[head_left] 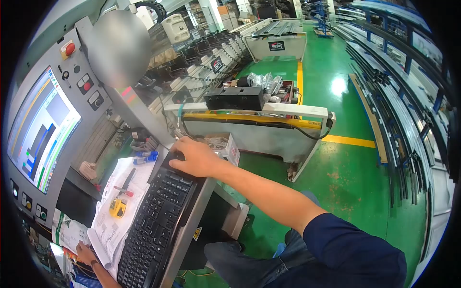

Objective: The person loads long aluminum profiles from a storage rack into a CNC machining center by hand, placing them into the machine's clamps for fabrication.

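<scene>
My right hand (194,157) rests over a dark computer mouse (178,156) at the far end of the console shelf, its fingers curled round it. Most of the mouse is hidden under the palm. Beside it lies a black keyboard (153,223). At the lower left, my left hand (86,254) is small in view, with its fingers closed at the edge of a printed paper sheet (72,236). More papers with drawings (108,228) lie by the keyboard, bearing a yellow tape measure (118,208), a red-and-dark pen-like tool (124,191) and blue markers (145,158).
A lit monitor (45,129) fills the left console panel, with a red emergency button (70,49) above. Behind my hand stands a machine frame (259,137) carrying a black box (235,98). Long metal profiles (384,96) lie racked on the right, over a green floor (331,168).
</scene>
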A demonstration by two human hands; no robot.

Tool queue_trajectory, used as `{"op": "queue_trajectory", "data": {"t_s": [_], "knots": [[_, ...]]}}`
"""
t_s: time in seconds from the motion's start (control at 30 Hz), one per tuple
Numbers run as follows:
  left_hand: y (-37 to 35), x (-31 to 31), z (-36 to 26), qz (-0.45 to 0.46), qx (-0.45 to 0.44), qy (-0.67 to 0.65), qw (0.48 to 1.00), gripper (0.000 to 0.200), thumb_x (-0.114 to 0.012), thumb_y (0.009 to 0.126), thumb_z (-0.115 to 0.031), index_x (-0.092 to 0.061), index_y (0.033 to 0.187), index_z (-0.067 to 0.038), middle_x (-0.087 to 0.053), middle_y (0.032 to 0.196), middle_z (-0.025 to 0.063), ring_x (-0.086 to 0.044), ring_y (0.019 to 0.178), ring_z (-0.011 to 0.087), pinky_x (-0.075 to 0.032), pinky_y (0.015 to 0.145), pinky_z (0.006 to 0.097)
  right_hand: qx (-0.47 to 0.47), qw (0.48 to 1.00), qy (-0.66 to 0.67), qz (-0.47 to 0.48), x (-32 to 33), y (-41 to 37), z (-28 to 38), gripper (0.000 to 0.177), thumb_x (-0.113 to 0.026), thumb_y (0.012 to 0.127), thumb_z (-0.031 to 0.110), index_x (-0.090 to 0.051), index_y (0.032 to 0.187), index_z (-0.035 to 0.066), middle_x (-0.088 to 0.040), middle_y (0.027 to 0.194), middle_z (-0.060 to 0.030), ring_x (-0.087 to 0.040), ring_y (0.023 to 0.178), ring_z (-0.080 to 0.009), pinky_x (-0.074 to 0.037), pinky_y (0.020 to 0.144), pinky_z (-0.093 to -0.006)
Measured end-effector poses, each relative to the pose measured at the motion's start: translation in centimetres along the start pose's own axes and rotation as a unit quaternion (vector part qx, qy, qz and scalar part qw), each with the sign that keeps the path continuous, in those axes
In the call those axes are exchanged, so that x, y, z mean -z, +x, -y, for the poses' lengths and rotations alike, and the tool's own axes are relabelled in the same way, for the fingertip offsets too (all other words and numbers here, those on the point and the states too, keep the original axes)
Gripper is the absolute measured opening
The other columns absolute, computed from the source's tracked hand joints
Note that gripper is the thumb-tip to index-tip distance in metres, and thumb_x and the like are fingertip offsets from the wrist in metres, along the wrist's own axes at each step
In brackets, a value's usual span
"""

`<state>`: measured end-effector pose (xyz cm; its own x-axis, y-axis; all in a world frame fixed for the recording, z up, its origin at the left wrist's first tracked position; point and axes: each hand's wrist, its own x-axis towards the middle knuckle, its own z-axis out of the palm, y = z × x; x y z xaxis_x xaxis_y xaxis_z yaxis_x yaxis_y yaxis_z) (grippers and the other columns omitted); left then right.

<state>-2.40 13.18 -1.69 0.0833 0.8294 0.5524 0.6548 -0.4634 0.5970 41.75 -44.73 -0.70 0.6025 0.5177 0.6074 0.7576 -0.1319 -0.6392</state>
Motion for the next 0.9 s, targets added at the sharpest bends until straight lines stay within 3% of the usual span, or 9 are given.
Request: {"op": "queue_trajectory", "data": {"t_s": [0.43, 0.77, 0.87, 0.9], "knots": [[0.2, -0.2, 0.6, -0.011, -0.003, -0.020, 1.000, 0.052, -0.050, 0.099, -0.044, -0.066, 0.119, 0.001, -0.072, 0.089, 0.0136, -0.067, 0.078, 0.0237, -0.050, 0.071, 0.0359, -0.009, 1.000, -0.001, 0.007, 0.2, 0.0, 0.2, 0.043, -0.067, 0.086, 0.039, -0.066, 0.113, 0.006, -0.060, 0.118, -0.0175, -0.063, 0.106, -0.0371, -0.050, 0.094, -0.0445], [0.6, -0.6, 1.2, -0.017, -0.011, -0.023, 1.000, 0.049, -0.050, 0.098, -0.041, -0.067, 0.114, 0.002, -0.072, 0.086, 0.0148, -0.067, 0.073, 0.0246, -0.050, 0.070, 0.0387, 0.005, 1.000, 0.005, -0.001, 0.0, 0.1, -0.1, 0.043, -0.067, 0.085, 0.039, -0.066, 0.114, 0.007, -0.060, 0.119, -0.0168, -0.063, 0.107, -0.0369, -0.050, 0.094, -0.0447], [-1.5, 0.1, -1.6, -0.020, 0.012, -0.062, 0.998, 0.047, -0.051, 0.097, -0.040, -0.068, 0.111, 0.002, -0.070, 0.083, 0.0155, -0.065, 0.070, 0.0252, -0.050, 0.068, 0.0395, 0.009, 1.000, -0.025, 0.002, 0.1, 0.0, -0.2, 0.045, -0.068, 0.082, 0.037, -0.066, 0.116, 0.008, -0.060, 0.121, -0.0161, -0.063, 0.109, -0.0366, -0.050, 0.094, -0.0449], [1.1, -1.3, 2.4, -0.058, -0.075, -0.028, 0.995, 0.045, -0.050, 0.097, -0.037, -0.068, 0.110, 0.002, -0.070, 0.083, 0.0161, -0.065, 0.069, 0.0275, -0.050, 0.069, 0.0409, 0.017, 0.999, -0.034, 0.006, 0.0, 0.2, -0.1, 0.047, -0.069, 0.080, 0.036, -0.066, 0.117, 0.008, -0.060, 0.122, -0.0159, -0.063, 0.109, -0.0364, -0.050, 0.095, -0.0449]]}}
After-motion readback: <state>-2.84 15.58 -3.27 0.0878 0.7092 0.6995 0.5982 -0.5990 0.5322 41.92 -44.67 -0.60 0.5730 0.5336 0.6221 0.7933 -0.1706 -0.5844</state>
